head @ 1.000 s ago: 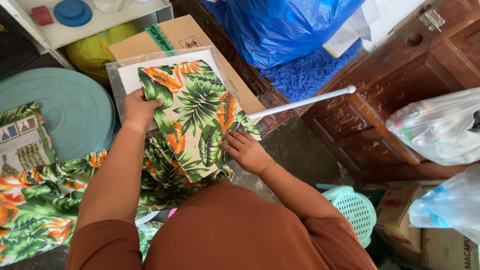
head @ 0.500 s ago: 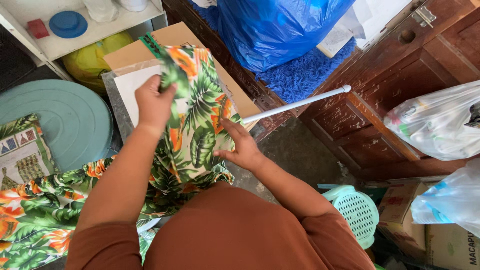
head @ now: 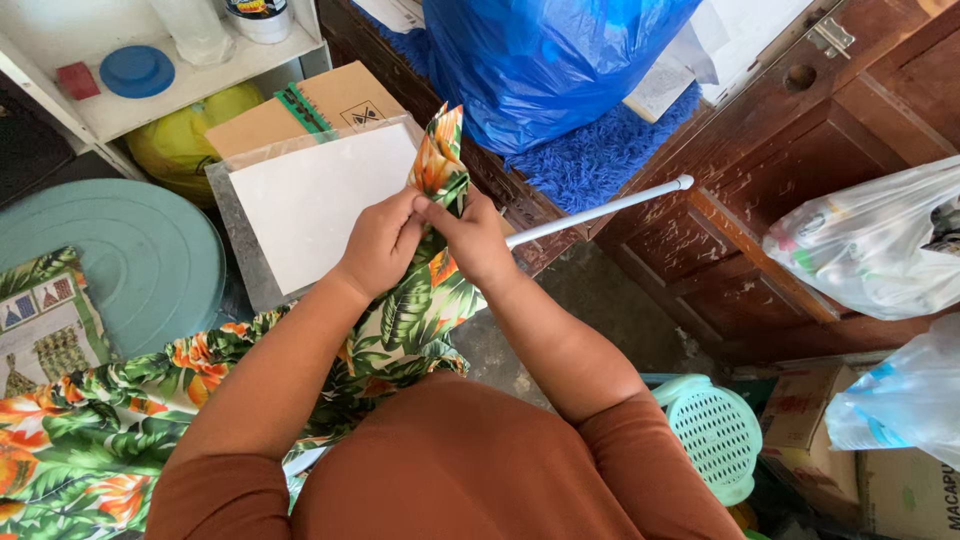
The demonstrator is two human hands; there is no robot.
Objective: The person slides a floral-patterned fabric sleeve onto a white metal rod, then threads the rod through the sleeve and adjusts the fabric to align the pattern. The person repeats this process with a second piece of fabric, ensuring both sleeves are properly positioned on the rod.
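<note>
A green and orange leaf-print cloth runs from my lap up to my hands, with its top end bunched and sticking up. My left hand and my right hand meet in front of me, both pinching the cloth's upper edge. Behind the hands a white sheet in a clear sleeve lies on a brown cardboard box. More of the same cloth spreads out at my lower left.
A white rod juts right from behind my right hand. A pale green round lid lies left, a blue plastic bag above, a dark wooden cabinet right. A mint perforated stool and clear bags stand at the right.
The cloth was spread flat over the white sheet; my hands have come together and gathered it into a narrow bunch, uncovering the sheet.
</note>
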